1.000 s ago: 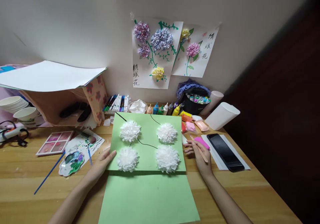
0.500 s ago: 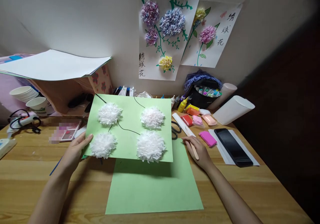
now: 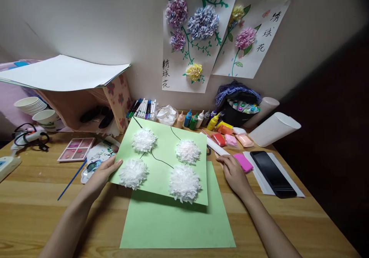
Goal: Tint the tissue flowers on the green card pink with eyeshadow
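My left hand grips the left edge of a pale green card, thumb on top. The card is raised and tilted above the table. It bears several fluffy white paper flowers and thin dark curved lines. Below it lies a plain green sheet, partly covered by the raised card. My right hand rests right of the card with its fingers curled over a wooden craft stick. Only a little of the stick shows. Scissors lie mostly hidden behind the card.
Paint bottles, markers and clay packets line the back. At right are a black phone and a white roll. A paint palette, a brush and a pink case lie left. Flower pictures hang above.
The raised card has moved right and down and tilted, its right side lower. My right hand has turned over, so less of the craft stick shows. The view has shifted slightly.
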{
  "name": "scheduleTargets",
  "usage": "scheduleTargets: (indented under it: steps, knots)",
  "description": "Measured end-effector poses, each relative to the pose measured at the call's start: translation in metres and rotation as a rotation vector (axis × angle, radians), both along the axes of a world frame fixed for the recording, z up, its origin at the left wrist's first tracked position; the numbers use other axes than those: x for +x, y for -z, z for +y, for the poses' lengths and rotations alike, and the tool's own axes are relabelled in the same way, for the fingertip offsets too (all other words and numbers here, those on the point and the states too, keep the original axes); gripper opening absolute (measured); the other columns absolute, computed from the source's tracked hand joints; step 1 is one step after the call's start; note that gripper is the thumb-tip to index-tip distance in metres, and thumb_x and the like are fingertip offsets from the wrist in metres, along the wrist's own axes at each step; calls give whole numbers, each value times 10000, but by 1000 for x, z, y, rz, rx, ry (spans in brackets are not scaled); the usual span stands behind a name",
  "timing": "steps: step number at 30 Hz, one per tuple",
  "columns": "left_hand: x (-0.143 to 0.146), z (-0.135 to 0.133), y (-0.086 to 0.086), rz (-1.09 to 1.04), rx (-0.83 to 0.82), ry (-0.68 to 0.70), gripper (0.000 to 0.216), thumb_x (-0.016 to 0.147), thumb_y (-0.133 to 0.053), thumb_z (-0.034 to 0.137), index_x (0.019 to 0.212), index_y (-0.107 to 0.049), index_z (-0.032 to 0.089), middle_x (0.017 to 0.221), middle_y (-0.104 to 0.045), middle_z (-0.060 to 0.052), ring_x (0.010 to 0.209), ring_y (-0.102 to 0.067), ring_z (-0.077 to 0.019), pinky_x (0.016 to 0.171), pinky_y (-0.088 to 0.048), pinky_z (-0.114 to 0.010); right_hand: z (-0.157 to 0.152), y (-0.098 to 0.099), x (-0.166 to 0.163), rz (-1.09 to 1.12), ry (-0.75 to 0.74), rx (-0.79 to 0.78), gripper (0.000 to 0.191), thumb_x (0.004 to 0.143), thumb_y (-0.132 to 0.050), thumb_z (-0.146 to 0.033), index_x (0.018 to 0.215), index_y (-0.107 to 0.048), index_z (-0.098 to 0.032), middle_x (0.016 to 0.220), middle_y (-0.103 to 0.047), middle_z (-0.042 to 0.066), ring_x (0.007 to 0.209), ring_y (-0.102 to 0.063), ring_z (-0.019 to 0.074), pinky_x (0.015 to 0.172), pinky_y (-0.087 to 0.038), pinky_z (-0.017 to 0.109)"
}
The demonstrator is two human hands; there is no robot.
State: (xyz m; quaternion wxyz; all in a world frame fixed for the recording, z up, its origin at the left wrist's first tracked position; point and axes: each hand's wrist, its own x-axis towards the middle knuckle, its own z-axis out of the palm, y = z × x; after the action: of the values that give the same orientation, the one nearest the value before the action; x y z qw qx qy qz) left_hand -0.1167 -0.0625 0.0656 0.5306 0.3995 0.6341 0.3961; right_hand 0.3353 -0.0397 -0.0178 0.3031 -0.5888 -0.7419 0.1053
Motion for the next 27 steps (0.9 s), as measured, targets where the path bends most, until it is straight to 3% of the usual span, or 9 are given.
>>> scheduleTargets:
  steps: [3,7,10,13,15,18,21,24,27]
  knots:
    - [4,0,0,-24,-12,-18,627,596,-762,502,1105,-629,161,1063,-695,-89,837,-653,-240,621,-508,-248,-3,-5,-1,4,30,0,212,883,-419,-206,991,-601,-205,1002,-592,96,967,-559,251,868,-448,417]
    - [5,3,4,-73,58,-86,594,652,-725,513,1137,-607,192,1125,-676,-71,963,-637,-231,728,-519,-242,-6,-12,-6,31,20,36,199,874,-457,-247,1005,-601,-206,961,-612,95,952,-552,260,863,-440,426]
    - [4,5,7,-83,100,-130,593,670,-710,520,1152,-596,194,1128,-674,-71,992,-631,-233,770,-523,-256,-13,-16,-18,202,26,25,218,901,-408,-271,949,-612,-210,934,-622,93,921,-561,250,838,-448,414]
    - [4,6,9,-65,125,-124,582,676,-702,531,1136,-608,185,1102,-683,-76,980,-634,-232,774,-522,-257,-22,-20,-39,559,8,-151,273,934,-368,-346,1001,-585,-195,913,-615,83,765,-579,192,695,-488,336]
    - [8,5,9,-50,143,-104,569,682,-700,528,1124,-618,180,1098,-684,-76,967,-635,-224,774,-514,-244,-27,-23,-53,782,-83,-317,326,935,-369,-418,1101,-540,-196,905,-616,66,683,-577,161,617,-491,298]
    - [19,0,7,-34,153,-69,567,691,-696,524,1131,-620,173,1092,-685,-78,930,-642,-213,740,-508,-227,-31,-29,-61,925,-192,-473,379,911,-417,-479,1165,-505,-211,817,-619,28,647,-577,146,581,-483,265]
    - [31,-11,4,13,139,-69,586,675,-698,544,1121,-630,171,1074,-692,-81,892,-648,-220,700,-511,-230,-32,-33,-56,908,-250,-552,385,878,-498,-462,1171,-511,-213,684,-588,-16,596,-567,134,565,-480,248]
    - [32,-33,2,83,150,-154,613,620,-715,583,1074,-649,177,1058,-699,-78,899,-646,-240,684,-523,-241,-26,-36,-47,811,-348,-595,363,899,-440,-441,1148,-544,-198,765,-626,16,634,-608,157,592,-523,289]
    - [24,-64,-2,120,152,-287,623,566,-734,603,1021,-660,183,1022,-709,-77,875,-655,-240,663,-531,-241,-5,-40,-45,525,-342,-375,268,905,-407,-329,1019,-606,-190,956,-650,64,868,-629,203,807,-518,369]
